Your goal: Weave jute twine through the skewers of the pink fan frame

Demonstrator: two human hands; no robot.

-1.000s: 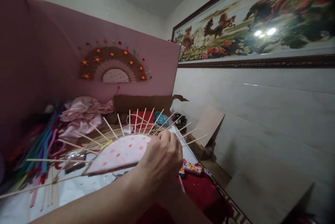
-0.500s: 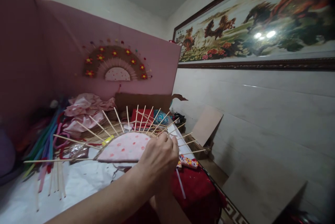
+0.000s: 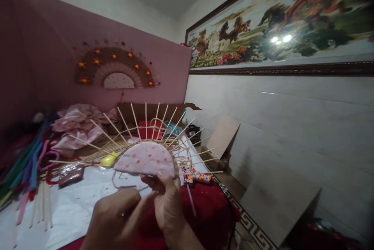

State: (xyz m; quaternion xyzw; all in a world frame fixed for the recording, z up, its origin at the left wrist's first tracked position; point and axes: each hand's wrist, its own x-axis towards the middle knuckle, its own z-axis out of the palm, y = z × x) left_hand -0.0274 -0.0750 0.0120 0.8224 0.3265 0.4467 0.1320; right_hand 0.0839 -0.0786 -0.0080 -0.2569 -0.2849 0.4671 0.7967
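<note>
A pink half-round piece with red dots (image 3: 146, 158) has thin wooden sticks (image 3: 146, 121) fanning out from its curved, twine-wrapped edge. My right hand (image 3: 169, 201) grips its flat lower edge, thumb in front. Just below and to the left is my left hand (image 3: 117, 213), its fingers closed and one fingertip meeting the right hand's fingers; what it pinches, if anything, is hidden. Loose twine (image 3: 115, 182) hangs in a loop under the piece, and more strands cross the sticks at the right.
Behind lie crumpled pink cloth (image 3: 78, 119) and blue yarn (image 3: 172, 128). Coloured strips (image 3: 32, 168), loose sticks (image 3: 43, 203) and a yellow packet (image 3: 109, 159) are at the left. Patterned fabric (image 3: 201, 176) lies right of the piece. A finished-looking fan (image 3: 118, 63) hangs on the pink panel.
My left hand has come down and left from the sticks at the right edge. The right hand now shows at the lower edge, and the view has shifted right.
</note>
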